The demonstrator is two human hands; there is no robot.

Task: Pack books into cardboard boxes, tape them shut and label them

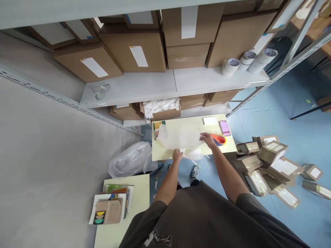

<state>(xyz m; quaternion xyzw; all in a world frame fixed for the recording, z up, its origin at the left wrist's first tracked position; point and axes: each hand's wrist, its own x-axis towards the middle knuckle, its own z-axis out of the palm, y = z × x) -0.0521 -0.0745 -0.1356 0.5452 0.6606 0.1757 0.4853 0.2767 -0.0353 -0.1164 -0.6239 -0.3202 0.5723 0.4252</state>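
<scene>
A translucent white packing sheet (182,136) spreads over the pale yellow table (165,151). My left hand (177,155) is closed on its near edge, at the front of the table. At the sheet's right edge my right hand (207,138) pinches it between thumb and fingers. More of the white material (195,154) hangs over the front edge between my arms. Just right of my right hand lies an orange-red tape dispenser (218,139). A colourful booklet (156,130) at the table's left is partly covered by the sheet.
Behind are shelves with cardboard boxes (133,51) and tape rolls (231,66). A white card (209,121) and a purple packet (224,128) lie at the table's back right. Small cartons (272,151) pile on the floor at right. A plastic bag (131,160) and stacked books (110,208) are left.
</scene>
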